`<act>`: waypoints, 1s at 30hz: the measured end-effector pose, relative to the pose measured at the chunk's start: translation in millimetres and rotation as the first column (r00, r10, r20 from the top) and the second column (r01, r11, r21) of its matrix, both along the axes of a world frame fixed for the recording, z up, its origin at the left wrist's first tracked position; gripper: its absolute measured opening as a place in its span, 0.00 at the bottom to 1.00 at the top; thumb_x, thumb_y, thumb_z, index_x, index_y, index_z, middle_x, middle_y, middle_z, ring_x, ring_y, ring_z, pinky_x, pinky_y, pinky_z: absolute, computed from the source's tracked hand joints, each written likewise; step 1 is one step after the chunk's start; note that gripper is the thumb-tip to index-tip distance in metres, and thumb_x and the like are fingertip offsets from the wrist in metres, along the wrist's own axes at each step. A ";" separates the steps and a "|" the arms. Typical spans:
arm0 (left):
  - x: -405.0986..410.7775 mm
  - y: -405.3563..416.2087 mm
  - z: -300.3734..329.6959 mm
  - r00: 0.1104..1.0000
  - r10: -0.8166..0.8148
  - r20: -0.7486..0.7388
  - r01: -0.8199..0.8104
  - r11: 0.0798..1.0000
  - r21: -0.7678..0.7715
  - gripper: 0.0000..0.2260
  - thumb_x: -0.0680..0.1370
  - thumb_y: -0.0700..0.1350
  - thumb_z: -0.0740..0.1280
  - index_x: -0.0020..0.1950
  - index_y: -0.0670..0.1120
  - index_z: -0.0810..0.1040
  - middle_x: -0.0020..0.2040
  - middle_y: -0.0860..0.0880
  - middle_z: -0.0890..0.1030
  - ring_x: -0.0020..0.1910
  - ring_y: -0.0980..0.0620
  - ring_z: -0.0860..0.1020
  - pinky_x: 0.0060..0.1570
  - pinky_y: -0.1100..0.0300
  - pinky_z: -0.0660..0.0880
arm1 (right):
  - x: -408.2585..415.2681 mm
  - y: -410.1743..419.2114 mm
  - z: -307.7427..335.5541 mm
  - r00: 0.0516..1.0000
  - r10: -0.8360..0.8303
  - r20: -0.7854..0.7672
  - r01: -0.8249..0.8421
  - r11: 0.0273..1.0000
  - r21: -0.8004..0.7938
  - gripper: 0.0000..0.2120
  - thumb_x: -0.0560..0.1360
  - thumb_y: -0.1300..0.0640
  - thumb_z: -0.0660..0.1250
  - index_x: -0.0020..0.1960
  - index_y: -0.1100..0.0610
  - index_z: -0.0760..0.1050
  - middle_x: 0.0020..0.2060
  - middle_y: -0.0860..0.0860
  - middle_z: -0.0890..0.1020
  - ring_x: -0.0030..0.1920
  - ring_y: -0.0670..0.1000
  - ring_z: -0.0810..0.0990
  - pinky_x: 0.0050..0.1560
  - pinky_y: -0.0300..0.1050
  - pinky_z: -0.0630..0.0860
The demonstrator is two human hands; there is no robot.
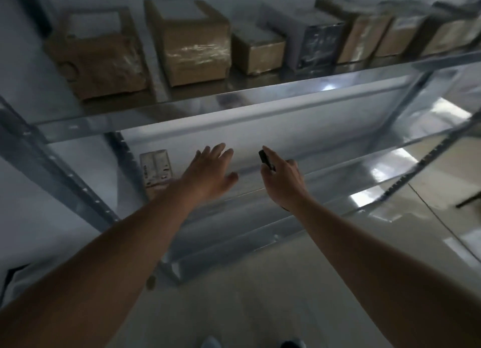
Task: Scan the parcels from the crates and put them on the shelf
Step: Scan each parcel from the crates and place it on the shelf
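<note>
A metal shelf unit (pixel 182 105) stands before me. Several brown cardboard parcels line its upper board, among them a big one (pixel 192 43) and a dark wrapped one (pixel 320 45). My left hand (pixel 210 173) reaches toward the lower board with straight spread fingers and holds nothing. Just left of it a small pale parcel (pixel 155 169) lies on that lower board. My right hand (pixel 282 177) grips a small black scanner (pixel 266 160), whose tip sticks out above the fingers. No crates are in view.
Slotted steel uprights (pixel 78 188) frame the shelf at left and right. The glossy floor (pixel 260 295) spreads below, with my shoes at the bottom edge. A dark leg of some furniture (pixel 468 200) shows at far right.
</note>
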State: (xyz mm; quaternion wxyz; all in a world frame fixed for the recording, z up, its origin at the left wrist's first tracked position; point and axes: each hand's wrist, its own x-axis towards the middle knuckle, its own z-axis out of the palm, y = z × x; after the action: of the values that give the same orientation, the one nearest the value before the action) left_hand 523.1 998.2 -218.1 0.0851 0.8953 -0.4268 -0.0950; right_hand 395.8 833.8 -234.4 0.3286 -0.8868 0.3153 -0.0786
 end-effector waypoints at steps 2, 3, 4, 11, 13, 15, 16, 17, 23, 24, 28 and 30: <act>-22.1 -29.2 12.2 0.998 -0.061 0.017 0.061 0.998 0.016 0.32 0.86 0.58 0.59 0.86 0.47 0.56 0.87 0.45 0.52 0.84 0.38 0.54 0.83 0.39 0.51 | -30.1 -23.7 9.2 0.999 -0.042 -0.020 0.041 0.998 -0.043 0.25 0.88 0.43 0.55 0.84 0.34 0.57 0.65 0.60 0.74 0.61 0.64 0.76 0.60 0.53 0.70; -33.6 -44.3 17.8 0.996 -0.090 0.029 0.089 0.996 0.020 0.31 0.86 0.59 0.58 0.86 0.48 0.56 0.87 0.45 0.52 0.84 0.39 0.55 0.82 0.39 0.52 | -44.9 -35.9 13.8 0.998 -0.065 -0.026 0.063 0.996 -0.060 0.25 0.87 0.44 0.55 0.84 0.34 0.58 0.65 0.61 0.75 0.62 0.65 0.75 0.59 0.54 0.68; -45.0 -59.4 23.1 0.992 -0.116 0.045 0.115 0.993 0.025 0.31 0.86 0.60 0.57 0.86 0.48 0.56 0.87 0.46 0.53 0.84 0.39 0.56 0.82 0.39 0.53 | -59.5 -48.2 18.6 0.996 -0.086 -0.028 0.084 0.994 -0.074 0.25 0.87 0.44 0.54 0.84 0.35 0.58 0.66 0.61 0.75 0.64 0.65 0.75 0.59 0.54 0.67; -144.7 -174.4 60.5 0.965 -0.239 0.107 0.240 0.971 0.006 0.29 0.86 0.60 0.58 0.83 0.46 0.66 0.83 0.43 0.65 0.78 0.40 0.68 0.77 0.43 0.65 | -178.6 -143.4 55.7 0.975 -0.220 0.033 0.223 0.967 -0.126 0.25 0.87 0.45 0.55 0.84 0.36 0.59 0.67 0.63 0.75 0.68 0.68 0.74 0.64 0.57 0.71; -177.2 -210.5 71.5 0.958 -0.269 0.101 0.272 0.962 -0.015 0.27 0.86 0.60 0.58 0.80 0.45 0.70 0.80 0.43 0.69 0.75 0.40 0.72 0.72 0.42 0.71 | -217.1 -175.6 66.6 0.966 -0.254 0.043 0.258 0.954 -0.153 0.25 0.87 0.45 0.56 0.84 0.37 0.60 0.68 0.62 0.75 0.67 0.67 0.75 0.64 0.56 0.71; -209.4 -248.0 84.7 0.949 -0.294 0.110 0.299 0.954 -0.032 0.26 0.86 0.60 0.59 0.78 0.44 0.72 0.78 0.44 0.71 0.72 0.40 0.74 0.69 0.42 0.74 | -254.9 -207.6 77.8 0.955 -0.288 0.066 0.296 0.939 -0.178 0.25 0.86 0.46 0.57 0.83 0.38 0.62 0.69 0.61 0.75 0.66 0.67 0.76 0.65 0.55 0.71; -225.6 -267.7 91.6 0.944 -0.308 0.122 0.315 0.948 -0.040 0.26 0.86 0.59 0.59 0.77 0.44 0.73 0.77 0.43 0.72 0.72 0.40 0.75 0.68 0.43 0.74 | -273.4 -223.5 83.5 0.948 -0.307 0.079 0.317 0.930 -0.189 0.25 0.86 0.46 0.57 0.83 0.38 0.63 0.69 0.61 0.75 0.66 0.67 0.76 0.65 0.55 0.71; -241.1 -287.2 98.3 0.937 -0.323 0.133 0.331 0.942 -0.048 0.25 0.86 0.59 0.59 0.76 0.44 0.73 0.76 0.43 0.72 0.71 0.40 0.75 0.68 0.43 0.74 | -291.4 -239.1 89.1 0.941 -0.327 0.089 0.338 0.920 -0.198 0.25 0.86 0.46 0.57 0.82 0.38 0.64 0.69 0.60 0.75 0.65 0.67 0.77 0.66 0.55 0.70; -324.9 -402.7 127.9 0.882 -0.441 0.164 0.458 0.885 -0.081 0.24 0.86 0.59 0.59 0.75 0.45 0.75 0.75 0.44 0.73 0.70 0.40 0.76 0.68 0.45 0.75 | -388.2 -323.9 114.4 0.882 -0.445 0.154 0.469 0.861 -0.199 0.24 0.85 0.47 0.58 0.81 0.38 0.65 0.68 0.59 0.76 0.65 0.67 0.76 0.66 0.56 0.69; -336.3 -423.1 130.9 0.870 -0.465 0.165 0.482 0.871 -0.091 0.23 0.86 0.58 0.59 0.75 0.46 0.75 0.75 0.44 0.74 0.70 0.41 0.76 0.67 0.46 0.75 | -401.3 -337.3 116.4 0.869 -0.465 0.168 0.492 0.849 -0.193 0.24 0.85 0.47 0.58 0.81 0.37 0.66 0.67 0.59 0.76 0.64 0.67 0.76 0.65 0.56 0.70; -377.1 -505.8 135.7 0.815 -0.550 0.183 0.575 0.807 -0.131 0.22 0.86 0.58 0.59 0.75 0.48 0.76 0.73 0.45 0.76 0.67 0.42 0.78 0.64 0.47 0.75 | -441.9 -398.1 116.7 0.801 -0.569 0.183 0.597 0.782 -0.181 0.24 0.85 0.45 0.58 0.81 0.36 0.65 0.67 0.59 0.76 0.63 0.67 0.77 0.55 0.54 0.70; -391.9 -549.5 132.7 0.789 -0.587 0.184 0.612 0.779 -0.136 0.23 0.86 0.58 0.59 0.75 0.47 0.75 0.74 0.45 0.75 0.68 0.42 0.77 0.65 0.46 0.76 | -456.5 -430.9 113.2 0.773 -0.605 0.190 0.633 0.753 -0.178 0.25 0.85 0.44 0.59 0.81 0.37 0.65 0.67 0.59 0.76 0.63 0.66 0.77 0.55 0.53 0.69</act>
State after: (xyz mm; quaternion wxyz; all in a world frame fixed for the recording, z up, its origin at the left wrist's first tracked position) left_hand 131.2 448.7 -85.4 0.1065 0.7047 -0.7013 -0.0172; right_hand -60.7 402.9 -121.2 0.1965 -0.7577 0.5593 -0.2727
